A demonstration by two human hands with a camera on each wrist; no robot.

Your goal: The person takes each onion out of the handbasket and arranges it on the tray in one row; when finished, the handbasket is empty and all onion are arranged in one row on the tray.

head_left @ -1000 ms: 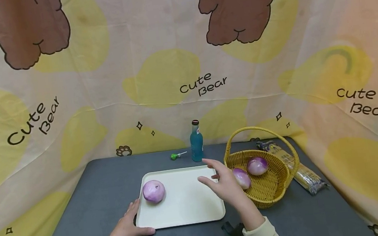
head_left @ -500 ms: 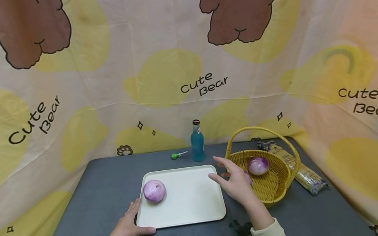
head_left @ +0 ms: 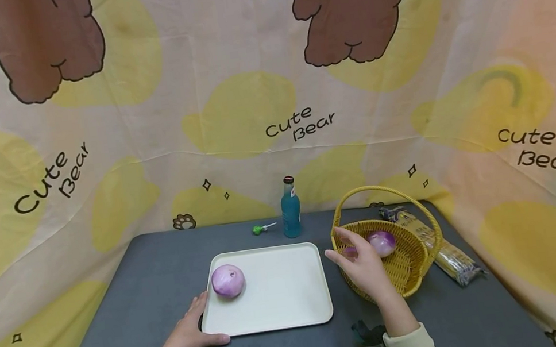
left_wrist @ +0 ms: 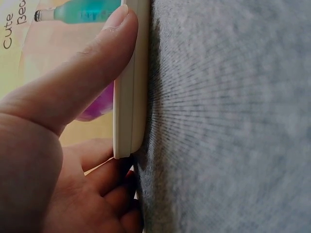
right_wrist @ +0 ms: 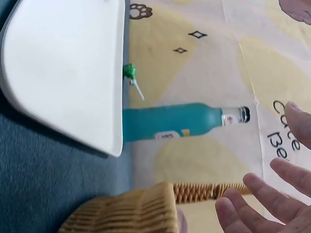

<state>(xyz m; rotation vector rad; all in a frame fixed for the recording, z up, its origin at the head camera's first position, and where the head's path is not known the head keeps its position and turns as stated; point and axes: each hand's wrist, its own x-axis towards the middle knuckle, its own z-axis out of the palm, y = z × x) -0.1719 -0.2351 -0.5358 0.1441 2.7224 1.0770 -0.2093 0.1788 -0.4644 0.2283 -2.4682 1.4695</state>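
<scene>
Nothing is in my right hand (head_left: 370, 273), which hovers over the left part of a yellow wicker basket (head_left: 408, 279) with thumb and fingers spread. A purple onion (head_left: 383, 243) lies in the basket beyond it; a second one is mostly hidden behind the hand. My left hand (head_left: 187, 334) rests against the near left corner of a white tray (head_left: 282, 294). Its thumb (left_wrist: 92, 63) lies along the tray's front edge and the fingers reach along the left side. Another purple onion (head_left: 227, 281) sits on the left part of this tray.
Behind the tray stands a blue bottle (head_left: 290, 209) with a dark cap, and a green lollipop (head_left: 259, 229) lies to its left. A long clear packet (head_left: 446, 254) lies right of the basket. The basket's tall handle (head_left: 378, 187) arches over it. A printed cloth (head_left: 229, 116) hangs behind the table.
My right hand has moved right, from over the tray's right edge to over the basket, and now covers most of the left onion there. My left hand stays at the tray corner.
</scene>
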